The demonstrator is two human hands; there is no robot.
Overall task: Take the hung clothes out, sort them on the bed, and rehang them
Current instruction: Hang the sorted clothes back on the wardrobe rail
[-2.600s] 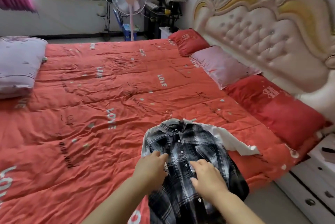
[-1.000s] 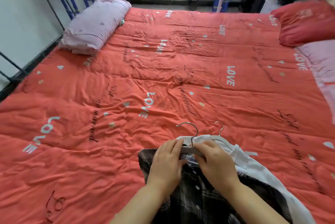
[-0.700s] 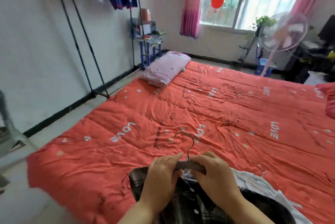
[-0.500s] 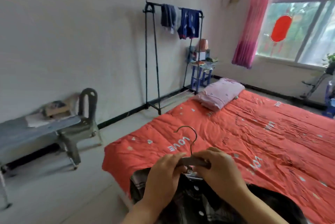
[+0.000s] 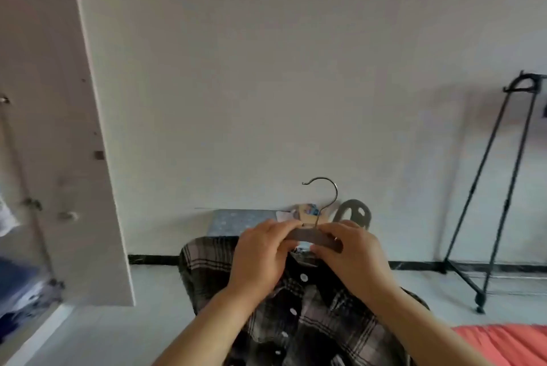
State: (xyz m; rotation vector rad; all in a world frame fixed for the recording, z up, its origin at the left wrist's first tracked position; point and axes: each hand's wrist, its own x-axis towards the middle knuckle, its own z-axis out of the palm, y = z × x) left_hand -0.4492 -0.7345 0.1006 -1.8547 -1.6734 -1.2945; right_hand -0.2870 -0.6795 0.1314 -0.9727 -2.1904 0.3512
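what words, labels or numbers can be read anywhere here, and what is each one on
No text can be read in this view.
Tan and blue packet on the grey speckled table: any print is too blurred to read.
Black and white plaid shirt on the grey hanger with a metal hook: no label shows.
Corner of the red bedspread: no lettering shows on this part.

No legible txt, labels, brands or nos. anywhere in view.
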